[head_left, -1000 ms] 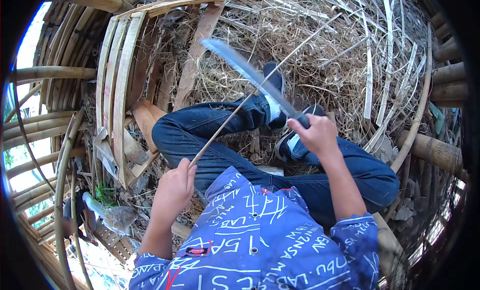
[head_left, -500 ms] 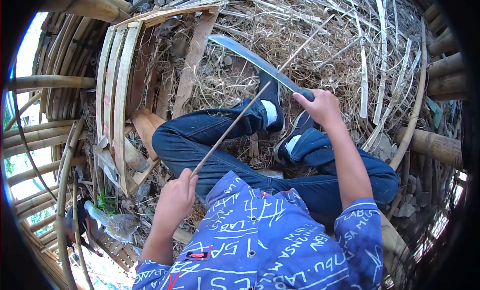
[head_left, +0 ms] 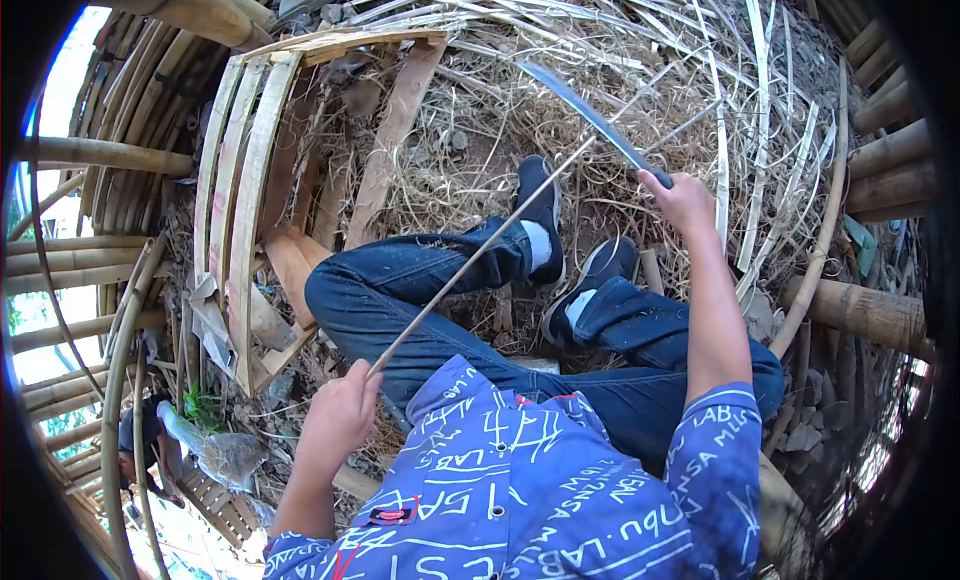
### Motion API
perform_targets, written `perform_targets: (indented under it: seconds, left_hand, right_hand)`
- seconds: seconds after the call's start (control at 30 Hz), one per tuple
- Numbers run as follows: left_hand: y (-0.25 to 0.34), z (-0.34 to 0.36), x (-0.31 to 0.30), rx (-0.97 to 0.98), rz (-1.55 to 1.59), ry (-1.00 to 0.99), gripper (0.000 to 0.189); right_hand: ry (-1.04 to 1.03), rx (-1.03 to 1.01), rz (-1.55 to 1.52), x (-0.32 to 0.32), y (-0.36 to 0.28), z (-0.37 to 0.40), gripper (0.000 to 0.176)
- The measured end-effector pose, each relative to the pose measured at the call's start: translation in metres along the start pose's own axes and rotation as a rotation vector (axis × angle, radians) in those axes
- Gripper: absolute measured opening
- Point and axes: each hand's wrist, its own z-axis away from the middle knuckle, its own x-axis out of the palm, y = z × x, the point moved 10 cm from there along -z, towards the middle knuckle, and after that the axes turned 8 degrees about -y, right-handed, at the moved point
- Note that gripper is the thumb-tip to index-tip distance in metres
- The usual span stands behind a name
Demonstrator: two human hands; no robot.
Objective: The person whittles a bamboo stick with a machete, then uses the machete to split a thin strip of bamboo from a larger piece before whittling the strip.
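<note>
My left hand is closed round the lower end of a long thin stick, which slants up and to the right over my legs. In my right hand is the dark handle of a long, curved knife. Its blade points up and to the left and crosses the upper part of the stick; whether they touch is hard to tell. Both my shoes rest on ground covered with curly shavings.
A wooden slatted crate stands at the left. Long pale strips lie at the upper right, near bamboo poles. Another person is partly visible at the lower left, behind a bamboo fence.
The knife and my right hand have moved to the right and farther along the stick, toward its far end. My left hand has shifted slightly down and to the left, still holding the stick.
</note>
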Motion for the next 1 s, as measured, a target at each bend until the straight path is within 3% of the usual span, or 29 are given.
perform_targets:
  seconds: [0.2, 0.3, 0.43, 0.5, 0.67, 0.8, 0.83, 0.9, 1.0]
  left_hand:
    - [0.002, -0.004, -0.015, 0.008, -0.015, 0.034, 0.022]
    - [0.007, -0.009, -0.004, 0.016, 0.03, 0.02, 0.022]
    - [0.014, -0.015, 0.0, 0.035, 0.043, 0.024, 0.023]
    - [0.013, -0.015, 0.002, 0.042, 0.029, 0.029, 0.023]
    - [-0.008, -0.002, -0.003, 0.013, 0.036, 0.04, 0.022]
    - [-0.037, 0.013, 0.004, -0.074, 0.205, -0.069, 0.029]
    - [-0.034, 0.013, 0.004, -0.077, 0.207, -0.064, 0.029]
    - [-0.024, 0.013, 0.012, -0.083, 0.148, -0.102, 0.029]
    - [-0.041, 0.011, 0.008, -0.101, 0.161, -0.071, 0.028]
  right_hand:
    - [0.037, -0.039, -0.197, 0.017, -0.024, 0.014, 0.075]
    - [-0.087, -0.076, -0.356, 0.04, -0.055, 0.05, 0.066]
    - [-0.184, -0.268, -0.473, 0.08, -0.11, 0.103, 0.061]
    - [-0.219, -0.396, -0.511, 0.081, -0.14, 0.133, 0.069]
    - [-0.067, -0.584, -0.079, 0.065, -0.153, 0.12, 0.075]
    - [0.053, -0.216, -0.066, 0.057, -0.061, 0.032, 0.083]
    - [-0.094, -0.039, -0.182, 0.044, -0.035, 0.022, 0.082]
    - [-0.007, -0.101, -0.024, 0.033, -0.032, 0.01, 0.082]
    - [0.008, -0.088, -0.073, 0.042, -0.042, 0.015, 0.082]
